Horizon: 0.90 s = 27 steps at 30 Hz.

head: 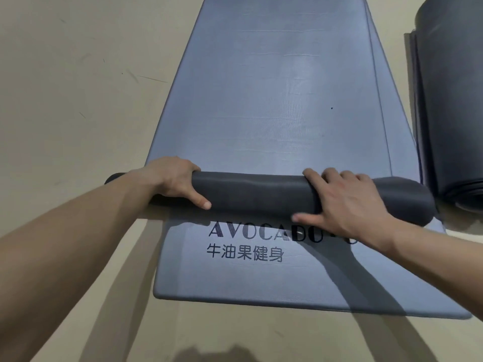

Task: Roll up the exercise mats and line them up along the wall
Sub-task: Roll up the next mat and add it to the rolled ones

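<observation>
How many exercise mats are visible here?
3 at least: the partly rolled mat, the printed mat flat beneath it, a dark mat at the right edge. Layered edges may hide more.

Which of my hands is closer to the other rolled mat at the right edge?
Right. Your right hand holds the roll near its right end, just left of that rolled mat; your left hand grips the roll near its far left end.
</observation>
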Tool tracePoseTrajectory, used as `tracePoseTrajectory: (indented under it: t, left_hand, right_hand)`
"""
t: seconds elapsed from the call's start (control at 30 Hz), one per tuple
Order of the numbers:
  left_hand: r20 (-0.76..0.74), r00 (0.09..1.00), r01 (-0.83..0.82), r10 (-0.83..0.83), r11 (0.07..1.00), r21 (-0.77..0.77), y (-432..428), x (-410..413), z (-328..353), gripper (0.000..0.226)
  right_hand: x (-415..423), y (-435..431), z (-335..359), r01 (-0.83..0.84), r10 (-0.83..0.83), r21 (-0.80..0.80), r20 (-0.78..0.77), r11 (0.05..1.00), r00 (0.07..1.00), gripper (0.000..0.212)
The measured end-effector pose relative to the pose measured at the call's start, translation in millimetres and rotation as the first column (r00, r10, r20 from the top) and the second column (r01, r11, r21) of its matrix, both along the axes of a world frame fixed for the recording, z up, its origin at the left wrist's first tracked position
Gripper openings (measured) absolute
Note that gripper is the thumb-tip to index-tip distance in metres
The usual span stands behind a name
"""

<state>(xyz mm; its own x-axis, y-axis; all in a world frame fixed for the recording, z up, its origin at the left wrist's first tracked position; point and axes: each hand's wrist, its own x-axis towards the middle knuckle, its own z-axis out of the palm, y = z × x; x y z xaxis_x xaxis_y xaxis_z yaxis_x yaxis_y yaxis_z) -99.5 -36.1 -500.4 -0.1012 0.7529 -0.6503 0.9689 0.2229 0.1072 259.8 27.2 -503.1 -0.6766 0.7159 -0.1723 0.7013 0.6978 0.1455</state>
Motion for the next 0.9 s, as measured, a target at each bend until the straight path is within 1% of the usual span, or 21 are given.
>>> tracePoseTrajectory:
  t: [0.1, 0.17, 0.2, 0.23, 0.27, 0.3, 0.33, 0.37, 0.4, 0.47, 0.5, 0.53, 0.57, 0.6, 0.63, 0.67, 0.7, 0.77, 0.8, 0.83, 0.9]
  left_hand:
    - [-0.044, 0.999, 0.022, -0.022, 1.0, -0.015, -0.4, 3.9, 4.2, 0.074]
    - [-0.1, 0.995, 0.032, -0.028, 0.999, 0.031, -6.6, 6.2, 9.6, 0.08]
    - [-0.135, 0.99, 0.052, -0.036, 0.992, 0.112, -12.7, 9.1, 9.4, 0.086]
    - [-0.169, 0.984, 0.096, -0.056, 0.966, 0.241, -20.9, 14.9, 5.1, 0.092]
    - [-0.204, 0.974, 0.169, -0.096, 0.909, 0.382, -30.2, 25.8, -2.1, 0.097]
    - [-0.267, 0.951, 0.268, -0.155, 0.841, 0.47, -39.9, 41.1, -10.5, 0.103]
    - [-0.349, 0.917, 0.354, -0.194, 0.798, 0.487, -47.7, 57.7, -20.6, 0.11]
    - [-0.4, 0.897, 0.376, -0.19, 0.802, 0.464, -50.9, 72.7, -29.7, 0.117]
    - [-0.414, 0.896, 0.348, -0.159, 0.831, 0.433, -48.1, 83.4, -34.6, 0.123]
    - [-0.37, 0.923, 0.266, -0.103, 0.866, 0.424, -29.7, 87.2, -34.6, 0.126]
    - [-0.352, 0.929, 0.267, -0.115, 0.868, 0.42, -18.2, 84.1, -31.5, 0.124]
    - [-0.344, 0.927, 0.291, -0.148, 0.863, 0.413, -7.3, 78.6, -28.9, 0.12]
    - [-0.332, 0.925, 0.314, -0.184, 0.861, 0.399, 1.7, 73.5, -26.9, 0.117]
    - [-0.303, 0.929, 0.324, -0.214, 0.864, 0.385, 9.1, 69.5, -25.2, 0.115]
    - [-0.265, 0.936, 0.322, -0.233, 0.87, 0.374, 16.3, 65.6, -24.0, 0.113]
    - [-0.222, 0.945, 0.308, -0.241, 0.883, 0.354, 24.5, 61.7, -22.6, 0.112]
    - [-0.175, 0.954, 0.288, -0.243, 0.904, 0.315, 33.0, 58.9, -18.8, 0.111]
    - [-0.094, 0.968, 0.247, -0.232, 0.945, 0.212, 49.6, 56.2, -11.4, 0.111]
    - [-0.108, 0.969, 0.24, -0.223, 0.951, 0.192, 53.9, 57.3, -11.7, 0.112]
    - [-0.158, 0.964, 0.245, -0.215, 0.948, 0.202, 52.7, 60.1, -14.1, 0.114]
    - [-0.283, 0.942, 0.265, -0.177, 0.913, 0.311, 38.0, 68.0, -24.1, 0.12]
  right_hand:
    - [14.4, 8.5, -0.6, 0.047, -0.044, -0.132, 0.029, 0.99, 0.999, 0.1]
    - [3.1, 30.6, 5.5, 0.028, -0.023, -0.183, 0.031, 0.983, 0.999, 0.097]
    - [-3.3, 40.8, 9.0, 0.011, -0.002, -0.205, 0.043, 0.979, 0.999, 0.095]
    - [-7.7, 50.2, 12.6, 0.005, 0.007, -0.244, 0.049, 0.97, 0.999, 0.093]
    - [-10.8, 59.4, 15.5, 0.014, 0.0, -0.302, 0.049, 0.953, 0.999, 0.089]
    - [-14.1, 67.4, 19.1, 0.022, -0.008, -0.368, 0.04, 0.93, 0.999, 0.083]
    - [-18.4, 74.1, 23.5, 0.028, -0.014, -0.431, 0.036, 0.902, 0.999, 0.076]
    - [-22.6, 80.5, 26.7, 0.041, -0.025, -0.488, 0.04, 0.872, 0.999, 0.07]
    - [-26.5, 86.4, 28.2, 0.067, -0.045, -0.537, 0.053, 0.841, 0.998, 0.065]
    - [-33.0, 94.6, 28.5, 0.12, -0.096, -0.601, 0.072, 0.79, 0.993, 0.064]
    - [-33.4, 96.1, 27.3, 0.135, -0.112, -0.6, 0.076, 0.788, 0.991, 0.067]
    - [-32.3, 94.9, 25.8, 0.131, -0.11, -0.552, 0.071, 0.823, 0.991, 0.076]
    - [-28.9, 90.8, 23.5, 0.1, -0.092, -0.454, 0.039, 0.885, 0.995, 0.089]
    - [-24.0, 82.7, 18.9, 0.058, -0.065, -0.309, -0.01, 0.949, 0.998, 0.101]
    - [-18.7, 70.4, 13.5, 0.023, -0.037, -0.162, -0.082, 0.987, 0.996, 0.107]
    - [-13.4, 56.7, 6.9, -0.003, -0.001, -0.037, -0.127, 0.999, 0.992, 0.113]
    - [-8.3, 45.1, -1.0, -0.037, 0.042, 0.039, -0.123, 0.999, 0.991, 0.119]
    - [-3.6, 31.7, -17.8, -0.084, 0.086, 0.08, -0.028, 0.993, 0.996, 0.135]
    - [-5.1, 32.3, -25.0, -0.078, 0.078, 0.074, 0.001, 0.994, 0.997, 0.138]
    - [-9.6, 37.0, -27.4, -0.061, 0.06, 0.059, 0.012, 0.996, 0.998, 0.136]
    - [-23.5, 53.4, -19.9, -0.04, 0.04, -0.011, 0.011, 0.999, 0.999, 0.116]
